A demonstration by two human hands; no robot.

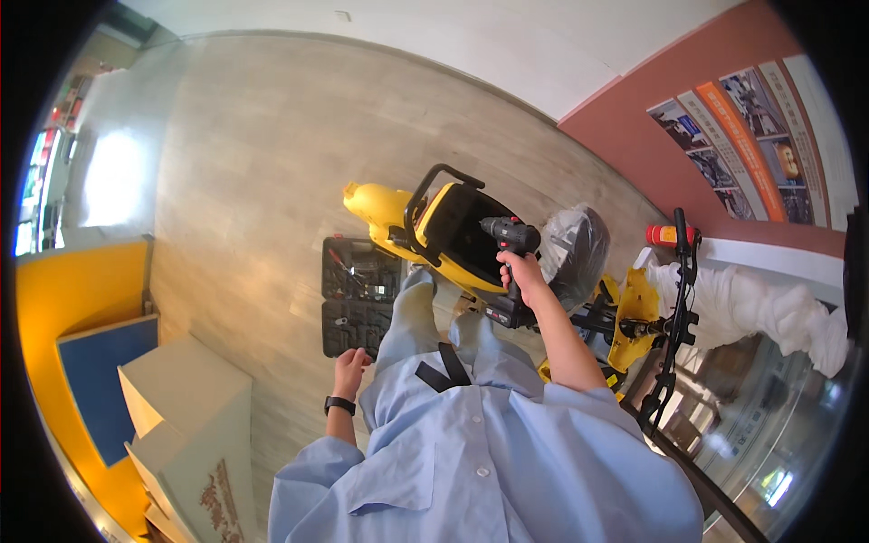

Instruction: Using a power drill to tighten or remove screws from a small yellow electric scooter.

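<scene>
My right hand [523,271] is wrapped round the grip of a black cordless drill [518,235], whose chuck points left. Below the drill stands a yellow-and-black body [451,226] with a black, seat-like top and a looped black handle; I cannot tell its exact kind. My left hand [349,366] hangs low, its fingers curled together; whatever they may hold is hidden. A black watch [340,404] is on that wrist. Just beyond this hand an open black tool case [337,312] lies on the floor, with several tools in its moulded slots.
Right of the yellow body sits a bundle in clear plastic [579,249]. Further right are black handlebars [677,317], a yellow shell part [636,317] and white plastic wrapping [751,299]. A pale cabinet [190,389] stands at left. A wall poster [751,145] hangs at upper right.
</scene>
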